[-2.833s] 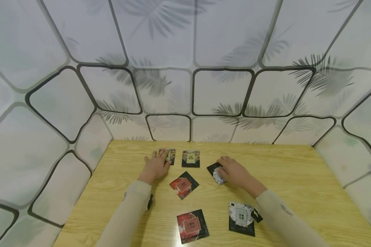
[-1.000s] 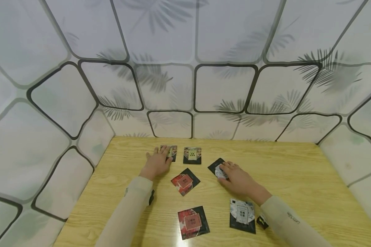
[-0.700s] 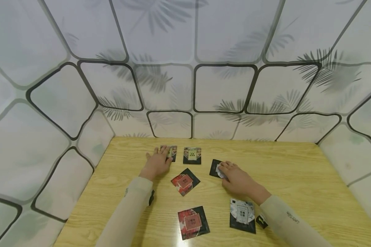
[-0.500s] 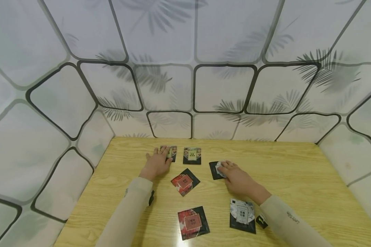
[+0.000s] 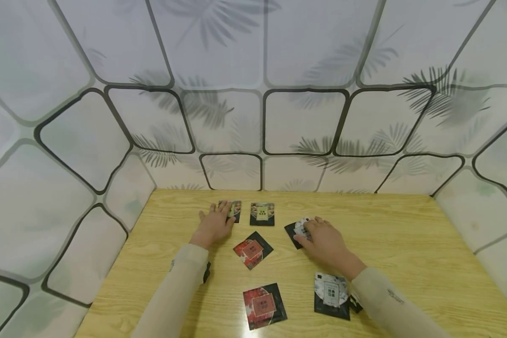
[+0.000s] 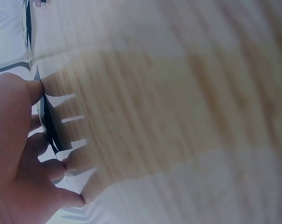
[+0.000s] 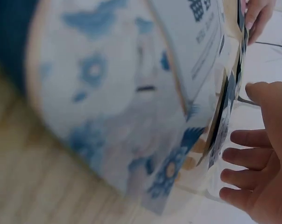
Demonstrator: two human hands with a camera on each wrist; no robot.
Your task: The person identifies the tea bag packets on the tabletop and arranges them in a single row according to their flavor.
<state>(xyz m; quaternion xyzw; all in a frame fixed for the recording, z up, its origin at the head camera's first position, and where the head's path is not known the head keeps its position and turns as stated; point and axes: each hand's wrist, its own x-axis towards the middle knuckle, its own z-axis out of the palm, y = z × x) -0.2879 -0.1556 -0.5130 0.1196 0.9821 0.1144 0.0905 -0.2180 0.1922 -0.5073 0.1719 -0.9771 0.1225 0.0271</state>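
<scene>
My left hand lies with fingers spread on a small square sachet at the back left, covering part of its print. My right hand rests its fingers on a black-and-white sachet, which lies at a slant and is partly hidden beneath them. In the right wrist view the fingers of the right hand are extended, not curled round anything. The left wrist view shows the left hand with its fingertips down at a dark sachet edge.
Next to the left hand's sachet lies a matching sachet. A tilted red-and-black sachet is mid-table, another red-and-black one nearer. A larger white-and-black sachet lies by the right forearm. Patterned walls enclose the wooden table.
The black-and-white sachet under my right hand has turned counterclockwise, its white part now toward the upper right. My right fingers shifted with it. The left hand stays on its sachet.
</scene>
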